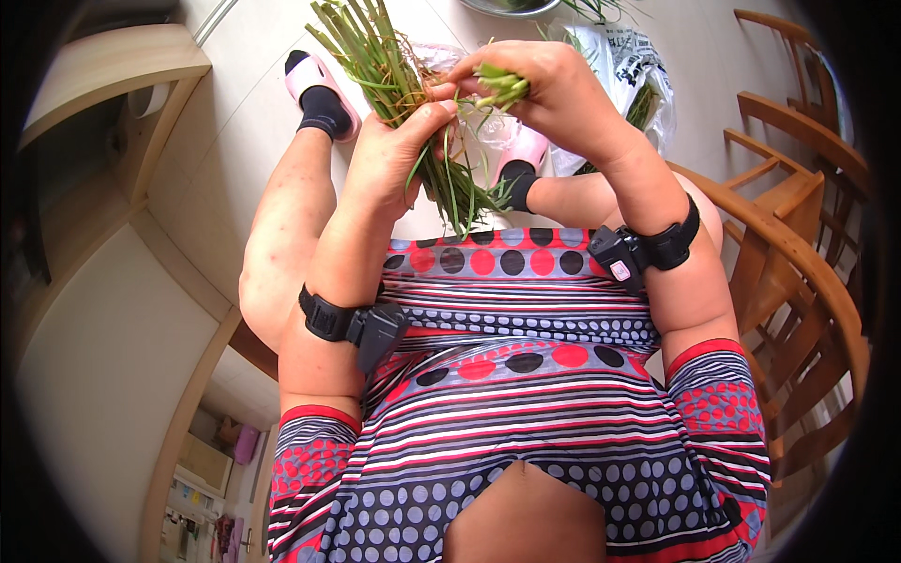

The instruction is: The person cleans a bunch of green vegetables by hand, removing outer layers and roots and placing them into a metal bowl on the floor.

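A thick bunch of long green vegetable stalks (383, 67) lies across my left hand (401, 148), which is closed around it. Paler stem ends point up and away from me, while thin, leafy tips hang down toward my lap. Curled inside my right hand (556, 88) is a smaller bundle of green stalks (503, 86), its ends facing me. The thumb and forefinger of that hand meet the left fingertips beside the large bunch. Thin, loose strands trail between both hands; exactly what the fingertips pinch is too small to tell.
A white printed plastic bag (658, 60) with greens lies on the tiled floor beyond my right hand. The rim of a metal basin (517, 10) shows at the top. Wooden chairs (795, 197) stand at right, and a pale wooden cabinet (112, 63) at left.
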A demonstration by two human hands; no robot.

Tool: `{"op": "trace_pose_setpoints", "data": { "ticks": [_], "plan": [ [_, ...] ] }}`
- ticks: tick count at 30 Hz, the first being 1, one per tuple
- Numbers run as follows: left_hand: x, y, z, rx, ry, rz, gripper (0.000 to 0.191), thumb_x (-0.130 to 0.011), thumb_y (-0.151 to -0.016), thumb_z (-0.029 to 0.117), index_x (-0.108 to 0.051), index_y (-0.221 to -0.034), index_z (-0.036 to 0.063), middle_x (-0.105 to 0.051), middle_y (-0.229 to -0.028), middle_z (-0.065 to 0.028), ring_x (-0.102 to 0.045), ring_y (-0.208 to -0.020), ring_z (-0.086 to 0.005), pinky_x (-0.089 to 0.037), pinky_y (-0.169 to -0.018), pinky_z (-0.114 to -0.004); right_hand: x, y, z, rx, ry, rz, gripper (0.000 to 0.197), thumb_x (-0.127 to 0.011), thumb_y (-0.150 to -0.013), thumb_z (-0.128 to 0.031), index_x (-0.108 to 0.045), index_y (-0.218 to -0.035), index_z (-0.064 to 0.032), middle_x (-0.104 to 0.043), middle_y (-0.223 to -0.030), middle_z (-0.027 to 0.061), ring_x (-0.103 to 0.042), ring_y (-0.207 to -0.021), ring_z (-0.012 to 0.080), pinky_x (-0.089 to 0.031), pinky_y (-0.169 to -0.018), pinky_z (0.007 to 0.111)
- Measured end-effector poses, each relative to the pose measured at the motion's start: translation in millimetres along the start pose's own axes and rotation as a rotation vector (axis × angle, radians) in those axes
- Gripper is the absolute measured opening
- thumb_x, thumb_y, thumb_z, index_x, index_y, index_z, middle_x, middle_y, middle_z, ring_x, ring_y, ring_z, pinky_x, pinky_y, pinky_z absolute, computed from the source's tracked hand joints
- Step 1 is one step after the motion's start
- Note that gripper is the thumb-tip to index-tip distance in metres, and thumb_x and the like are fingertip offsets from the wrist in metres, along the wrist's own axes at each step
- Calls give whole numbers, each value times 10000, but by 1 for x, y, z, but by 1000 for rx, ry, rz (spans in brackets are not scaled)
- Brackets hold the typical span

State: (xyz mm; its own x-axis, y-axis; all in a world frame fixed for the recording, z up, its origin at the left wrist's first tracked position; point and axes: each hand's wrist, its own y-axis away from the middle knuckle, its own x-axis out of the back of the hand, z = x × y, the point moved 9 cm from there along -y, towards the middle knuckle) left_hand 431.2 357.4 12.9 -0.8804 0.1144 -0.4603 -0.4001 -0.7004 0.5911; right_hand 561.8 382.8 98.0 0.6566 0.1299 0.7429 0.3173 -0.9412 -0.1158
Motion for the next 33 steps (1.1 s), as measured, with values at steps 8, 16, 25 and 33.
{"op": "trace_pose_setpoints", "data": {
  "ticks": [8,16,25,33],
  "plan": [
    [-5,1,2,18,43,-89,279,-573,-827,87,-617,-1076,-31,-552,-716,17,-464,-581,-41,-394,-528,-179,11,6,52,-471,-266,57,181,-640,-836,-212,-609,-851,-34,-635,-754,78,-622,-703,158,-474,-622,301],
    [-20,4,8,-6,49,-132,319,-609,-839,139,-591,-1115,-20,-553,-751,-4,-465,-598,-58,-371,-536,-174,-4,10,39,-640,-914,227,268,-540,-897,-298,-591,-795,-55,-553,-706,-14,-465,-619,61,-376,-574,213],
    [-20,4,1,16,45,-162,229,-634,-828,146,-588,-1013,19,-579,-810,-37,-522,-647,-96,-421,-585,-211,-23,-2,11,-467,-859,-68,222,-638,-851,-240,-610,-831,-20,-575,-682,-3,-525,-639,60,-427,-592,214],
    [-30,7,11,-23,120,-177,243,-566,-889,183,-542,-1080,35,-622,-942,-107,-621,-773,-180,-503,-704,-286,-17,0,28,-457,-894,41,195,-639,-840,-170,-648,-901,15,-641,-758,34,-569,-649,76,-464,-613,226]
  ]
}}
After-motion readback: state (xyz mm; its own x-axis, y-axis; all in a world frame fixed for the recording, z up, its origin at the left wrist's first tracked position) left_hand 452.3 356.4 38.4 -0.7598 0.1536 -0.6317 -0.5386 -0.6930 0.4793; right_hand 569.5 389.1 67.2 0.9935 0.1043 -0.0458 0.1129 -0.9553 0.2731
